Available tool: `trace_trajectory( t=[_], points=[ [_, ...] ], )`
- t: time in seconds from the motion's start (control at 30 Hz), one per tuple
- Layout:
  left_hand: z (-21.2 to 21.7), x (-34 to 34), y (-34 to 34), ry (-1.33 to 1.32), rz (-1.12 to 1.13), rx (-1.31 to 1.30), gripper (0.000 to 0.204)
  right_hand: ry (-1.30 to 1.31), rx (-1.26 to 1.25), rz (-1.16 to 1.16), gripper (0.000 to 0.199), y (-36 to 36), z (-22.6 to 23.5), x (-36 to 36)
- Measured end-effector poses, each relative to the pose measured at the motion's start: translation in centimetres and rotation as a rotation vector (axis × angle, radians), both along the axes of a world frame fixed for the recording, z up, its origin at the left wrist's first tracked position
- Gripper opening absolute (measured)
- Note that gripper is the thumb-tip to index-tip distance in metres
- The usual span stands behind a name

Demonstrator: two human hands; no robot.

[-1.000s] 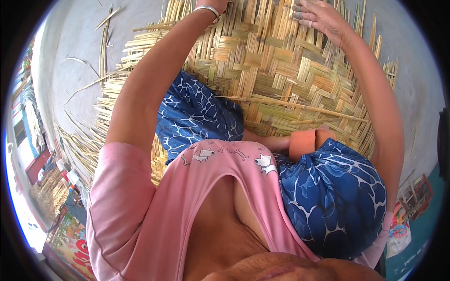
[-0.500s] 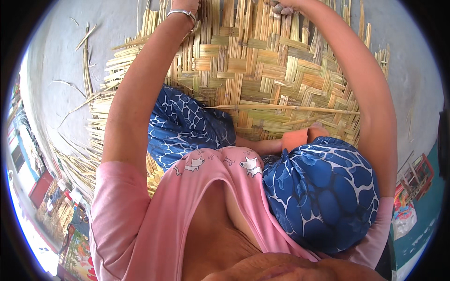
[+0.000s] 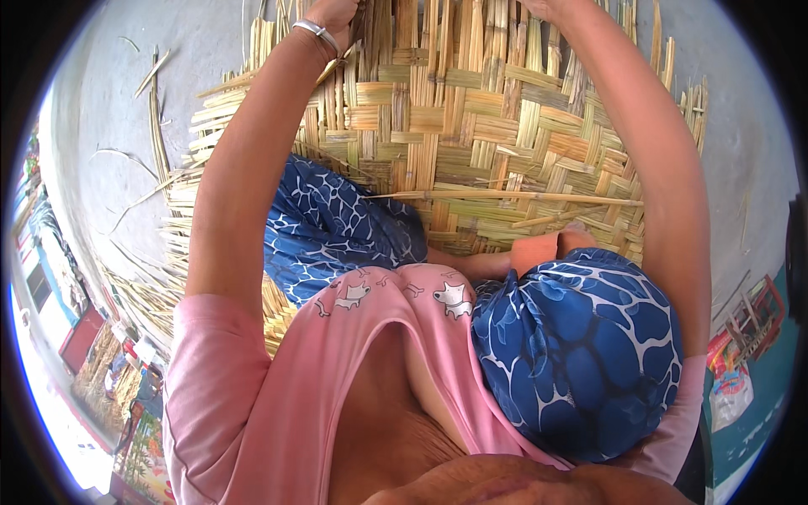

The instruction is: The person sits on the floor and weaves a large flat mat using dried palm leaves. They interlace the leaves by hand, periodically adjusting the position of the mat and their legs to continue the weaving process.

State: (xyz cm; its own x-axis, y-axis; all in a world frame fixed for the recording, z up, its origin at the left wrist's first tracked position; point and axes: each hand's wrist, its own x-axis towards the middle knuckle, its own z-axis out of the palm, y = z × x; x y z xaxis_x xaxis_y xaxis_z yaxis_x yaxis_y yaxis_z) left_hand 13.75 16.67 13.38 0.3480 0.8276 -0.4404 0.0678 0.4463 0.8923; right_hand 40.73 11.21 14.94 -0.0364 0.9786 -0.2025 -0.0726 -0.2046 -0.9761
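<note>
Both bare arms reach far forward, away from the body, elbows a little bent and set wide of the mat; the left hand and the right hand lie at the upper edge of the view, well apart. A silver bracelet sits on the left wrist.

The woven split-cane mat spreads between the hands and back toward the body, its lengthwise strip ends running forward between them. A single long cane strip lies crosswise on the weave, nearer the body than either hand. Folded legs in blue patterned trousers cover the mat's near edge, and an orange band shows at the foot, behind the right hand. Out beyond the left hand, loose cane strips lie on the grey floor.

The left hand is at the mat's strips, its fingers curled in — what it grips, if anything, I cannot tell. The right hand is also over the strips, but its fingers are cut off — how far open they are cannot be seen.
</note>
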Motion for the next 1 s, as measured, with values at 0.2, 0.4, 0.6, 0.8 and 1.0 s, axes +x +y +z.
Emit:
trace_trajectory(
  t=[0.2,0.4,0.6,0.8,1.0],
  points=[
    [0.9,-0.4,-2.3,-0.313,-0.046,-0.133,0.033,-0.734,0.041,-0.079,0.037,0.4,0.9,-1.4],
    [1.8,-0.2,-3.7,-0.322,-0.055,-0.187,0.034,-0.489,-0.062,-0.140,0.036,2.1,-1.1,-0.9],
    [1.0,-0.4,-3.4,-0.284,0.021,-0.208,0.032,-0.309,-0.020,-0.235,0.072,-0.1,-0.2,-1.8],
    [0.5,-1.5,-3.8,-0.217,0.103,-0.222,0.033,-0.300,-0.001,-0.173,0.070,2.0,-4.2,-2.6],
    [0.4,-1.2,-3.5,-0.127,0.103,-0.064,0.038,-0.163,-0.295,0.156,0.020,3.8,-2.3,-0.9]
  ],
)
